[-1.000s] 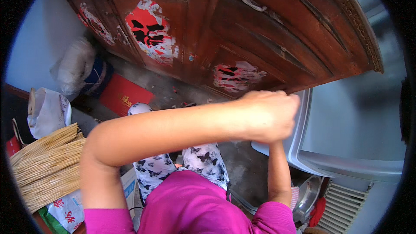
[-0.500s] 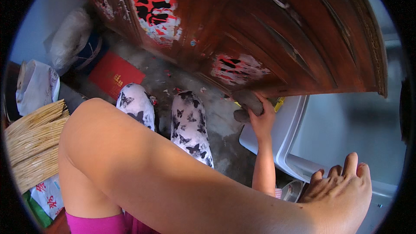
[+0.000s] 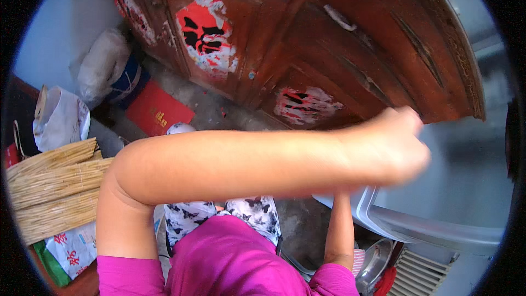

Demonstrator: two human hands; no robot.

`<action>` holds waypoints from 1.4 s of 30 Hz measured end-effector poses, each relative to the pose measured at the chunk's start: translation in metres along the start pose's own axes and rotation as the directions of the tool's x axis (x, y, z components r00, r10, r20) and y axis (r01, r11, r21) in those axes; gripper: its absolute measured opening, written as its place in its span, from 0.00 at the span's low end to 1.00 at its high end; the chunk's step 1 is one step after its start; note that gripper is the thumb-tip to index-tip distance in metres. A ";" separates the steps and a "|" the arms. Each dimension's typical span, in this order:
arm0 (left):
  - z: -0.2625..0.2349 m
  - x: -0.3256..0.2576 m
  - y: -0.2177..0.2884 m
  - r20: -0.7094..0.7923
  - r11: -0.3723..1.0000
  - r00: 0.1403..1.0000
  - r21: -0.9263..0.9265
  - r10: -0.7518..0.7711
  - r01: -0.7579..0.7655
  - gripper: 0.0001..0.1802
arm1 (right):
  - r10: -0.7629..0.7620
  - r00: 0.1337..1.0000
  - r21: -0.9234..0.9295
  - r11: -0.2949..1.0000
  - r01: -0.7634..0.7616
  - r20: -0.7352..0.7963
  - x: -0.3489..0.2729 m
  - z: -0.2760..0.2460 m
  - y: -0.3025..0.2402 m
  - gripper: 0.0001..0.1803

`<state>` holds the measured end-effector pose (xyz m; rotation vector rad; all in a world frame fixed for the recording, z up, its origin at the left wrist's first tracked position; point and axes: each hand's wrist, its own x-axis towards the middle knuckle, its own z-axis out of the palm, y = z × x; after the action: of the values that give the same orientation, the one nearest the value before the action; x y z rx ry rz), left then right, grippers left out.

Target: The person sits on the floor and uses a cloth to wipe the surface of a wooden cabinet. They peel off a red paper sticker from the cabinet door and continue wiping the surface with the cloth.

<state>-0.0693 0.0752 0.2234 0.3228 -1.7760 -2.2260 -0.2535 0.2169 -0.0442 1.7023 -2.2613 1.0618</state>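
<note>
My left arm reaches across the view to the right. At its end, my left hand [image 3: 397, 145] is in front of the lower right edge of a dark brown wooden cabinet [image 3: 307, 27]. Motion smears this hand and its fingers look curled, but whether they hold anything does not show. Behind the left arm, my right forearm [image 3: 339, 230] rises from below; its hand is hidden. Torn red, white and black paper [image 3: 205, 35] clings to the cabinet front, with another scraped patch [image 3: 307, 104] lower down, above my left forearm.
A large pale, rimmed box-like thing [image 3: 449, 230] stands at right, a metal basin [image 3: 375, 260] by its lower corner. On the left lie bundled straw stalks [image 3: 57, 186] and white bags [image 3: 63, 118]. A flat red packet [image 3: 159, 109] rests on the floor before a blue bucket [image 3: 126, 77].
My left forearm has swung up toward the cabinet and now covers my right hand. Half a second ago, the right hand held a grey-brown pad at the cabinet's lower edge. My view has shifted.
</note>
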 end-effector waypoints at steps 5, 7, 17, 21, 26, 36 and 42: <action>-0.054 0.015 -0.031 -0.229 0.997 0.970 -0.037 -0.078 0.071 0.32 | 0.340 0.921 0.296 0.875 -0.383 0.188 0.021 -0.024 -0.041 0.24; -0.062 0.017 -0.036 -0.266 0.996 0.960 -0.035 -0.083 0.076 0.29 | 0.395 0.907 0.425 0.803 -0.418 0.147 0.022 -0.032 -0.044 0.24; -0.071 -0.018 -0.151 0.005 0.751 0.966 -0.628 -0.259 0.205 0.47 | 0.096 0.986 0.605 0.780 -0.162 0.139 0.065 -0.057 -0.102 0.28; -0.061 -0.011 -0.176 -0.187 0.657 0.958 -0.754 -0.216 0.001 0.39 | -0.142 0.986 0.103 0.986 0.133 0.091 0.082 -0.068 -0.122 0.21; -0.082 -0.006 -0.209 -0.368 0.711 0.846 -0.703 -0.386 0.019 0.38 | 0.303 0.935 0.784 0.530 -0.325 0.183 0.080 -0.067 -0.098 0.20; -0.047 -0.017 -0.203 -0.030 0.332 0.975 -0.942 -0.220 0.046 0.47 | -0.038 0.993 0.202 0.979 0.016 0.108 0.090 -0.059 -0.117 0.19; -0.066 -0.038 -0.181 -0.640 0.738 0.766 -0.547 -0.065 -0.395 0.27 | -0.305 0.889 -0.028 0.949 0.315 -0.341 0.123 -0.117 -0.125 0.10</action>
<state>-0.0245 0.0660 0.0329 0.6084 -0.5781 -2.0824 -0.2238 0.1728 0.1598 1.6614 -1.7038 1.2053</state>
